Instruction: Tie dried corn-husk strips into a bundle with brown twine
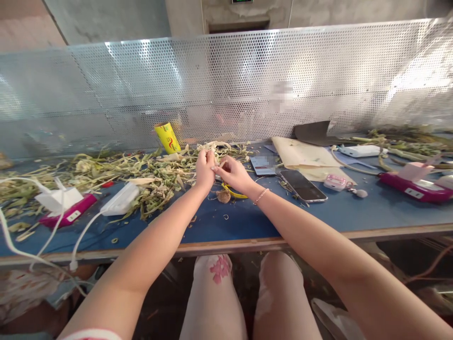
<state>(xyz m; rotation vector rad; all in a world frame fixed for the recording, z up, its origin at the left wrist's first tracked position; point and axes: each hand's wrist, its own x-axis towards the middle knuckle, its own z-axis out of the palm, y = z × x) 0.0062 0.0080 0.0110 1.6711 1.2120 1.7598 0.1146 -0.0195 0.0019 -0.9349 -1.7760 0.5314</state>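
My left hand (205,167) and my right hand (231,172) meet above the blue table (247,222), at its middle. Both are closed in a pinch on a small pale plant piece (214,159) held between them. A bracelet circles my right wrist. Under my hands lie a small brown lump (223,196) and a yellow-handled tool (233,192). A heap of green and pale plant husks (116,174) spreads to the left of my hands.
A perforated metal screen (226,85) walls the table's far side. A yellow roll (167,137), a white charger (120,199) with cable, tissue packs (67,208), a black phone (303,185), brown paper (304,153) and more stems (399,141) lie around.
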